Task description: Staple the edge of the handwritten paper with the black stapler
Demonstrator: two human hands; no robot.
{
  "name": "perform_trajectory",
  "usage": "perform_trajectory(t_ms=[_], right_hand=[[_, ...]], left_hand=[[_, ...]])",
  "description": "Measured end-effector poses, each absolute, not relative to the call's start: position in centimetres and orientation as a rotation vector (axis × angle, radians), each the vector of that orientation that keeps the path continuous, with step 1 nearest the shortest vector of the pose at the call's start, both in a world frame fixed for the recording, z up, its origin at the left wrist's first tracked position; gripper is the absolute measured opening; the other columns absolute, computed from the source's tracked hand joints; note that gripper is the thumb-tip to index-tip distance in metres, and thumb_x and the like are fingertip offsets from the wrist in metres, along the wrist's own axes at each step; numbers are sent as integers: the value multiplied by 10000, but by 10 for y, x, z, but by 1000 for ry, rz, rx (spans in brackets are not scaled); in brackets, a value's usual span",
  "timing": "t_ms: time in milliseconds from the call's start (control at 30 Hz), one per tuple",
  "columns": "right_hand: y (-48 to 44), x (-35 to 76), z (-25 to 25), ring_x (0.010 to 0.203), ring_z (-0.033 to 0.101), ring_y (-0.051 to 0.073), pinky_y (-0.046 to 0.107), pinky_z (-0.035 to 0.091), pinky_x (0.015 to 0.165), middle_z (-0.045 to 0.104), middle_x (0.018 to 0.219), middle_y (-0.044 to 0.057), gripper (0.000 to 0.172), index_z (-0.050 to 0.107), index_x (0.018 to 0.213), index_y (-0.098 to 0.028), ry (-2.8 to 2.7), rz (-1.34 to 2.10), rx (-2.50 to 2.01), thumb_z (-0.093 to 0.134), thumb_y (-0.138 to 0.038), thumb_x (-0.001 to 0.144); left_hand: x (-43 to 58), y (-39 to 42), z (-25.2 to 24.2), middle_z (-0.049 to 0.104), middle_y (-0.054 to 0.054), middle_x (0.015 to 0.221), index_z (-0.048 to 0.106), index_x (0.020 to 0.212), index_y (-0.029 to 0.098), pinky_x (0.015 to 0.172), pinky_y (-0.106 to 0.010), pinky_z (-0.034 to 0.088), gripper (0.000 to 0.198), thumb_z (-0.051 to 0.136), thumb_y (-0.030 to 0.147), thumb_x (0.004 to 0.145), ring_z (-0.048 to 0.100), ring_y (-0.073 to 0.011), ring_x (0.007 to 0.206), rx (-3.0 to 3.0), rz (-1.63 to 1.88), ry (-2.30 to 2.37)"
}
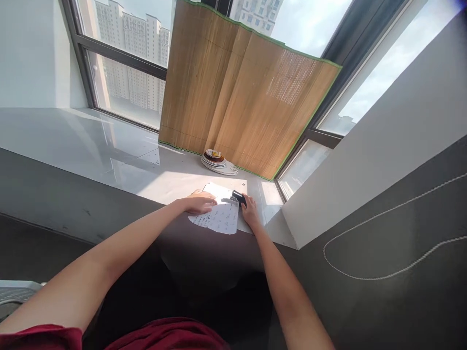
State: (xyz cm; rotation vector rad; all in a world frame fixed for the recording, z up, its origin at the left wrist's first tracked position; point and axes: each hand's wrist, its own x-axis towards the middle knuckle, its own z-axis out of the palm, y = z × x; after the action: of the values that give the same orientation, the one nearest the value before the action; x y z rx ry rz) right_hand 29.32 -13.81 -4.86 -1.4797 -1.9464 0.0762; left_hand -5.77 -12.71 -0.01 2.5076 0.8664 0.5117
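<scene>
Several handwritten lines cover a white sheet of paper (pixel 222 219) on the window sill, its lower part jutting past the sill's front edge. My left hand (pixel 200 201) lies flat over the paper's left side, fingers stretched toward its middle. At the paper's right edge, my right hand (pixel 250 210) is closed around a black stapler (pixel 239 197). The stapler's front end points left and sits over the sheet; a shadow falls beneath it. Whether its jaws touch the paper, I cannot tell.
Behind the paper stands a stack of plates (pixel 215 164). A bamboo mat (pixel 233 92) with green edging leans against the window. A white beaded cord (pixel 365 278) hangs at the right, and a light plastic object (pixel 18 290) shows at lower left.
</scene>
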Motion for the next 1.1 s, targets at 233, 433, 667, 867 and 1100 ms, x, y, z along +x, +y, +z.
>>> perform_trajectory(t_ms=[233,433,667,867,1100], right_hand=[[-138,296,-49,1255,575,362,562,513,1092,626,1385,162,540,560,1559,-276,-1956,4,-1477,495,-244,1024],[-124,303,-36,1340,558,323,535,461,1207,621,1463,139,696,526,1653,-273,-2113,59,-1376,512,-137,970],[-108,290,-37,1264,536,346,555,487,1131,591,1423,161,727,538,1692,-283,-2044,-36,-1493,483,-83,995],[-115,287,-34,1262,510,330,526,469,1120,560,1444,173,678,526,1705,-285,-2097,-103,-1523,458,-93,1058],[-120,279,-27,1282,486,357,516,489,1105,520,1495,169,599,530,1697,-352,-2120,-180,-1686,458,-247,1112]], left_hand=[[0,-111,7,729,-147,1417,791,1267,238,1185,-469,398,319,721,399,1000,604,-357,1354,2629,551,952],[14,-99,-7,575,-171,1672,684,1546,258,1276,-524,303,513,600,438,1073,489,-388,1516,2647,409,938],[8,-111,-4,409,-115,1809,570,1680,316,1325,-545,244,596,502,506,1120,302,-387,1666,2621,277,943],[12,-113,2,365,-127,1831,557,1693,305,1353,-596,188,615,474,522,1124,315,-402,1669,2669,223,973],[11,-116,9,372,-74,1833,533,1702,354,1358,-594,211,642,428,582,1112,345,-392,1654,2680,163,990]])
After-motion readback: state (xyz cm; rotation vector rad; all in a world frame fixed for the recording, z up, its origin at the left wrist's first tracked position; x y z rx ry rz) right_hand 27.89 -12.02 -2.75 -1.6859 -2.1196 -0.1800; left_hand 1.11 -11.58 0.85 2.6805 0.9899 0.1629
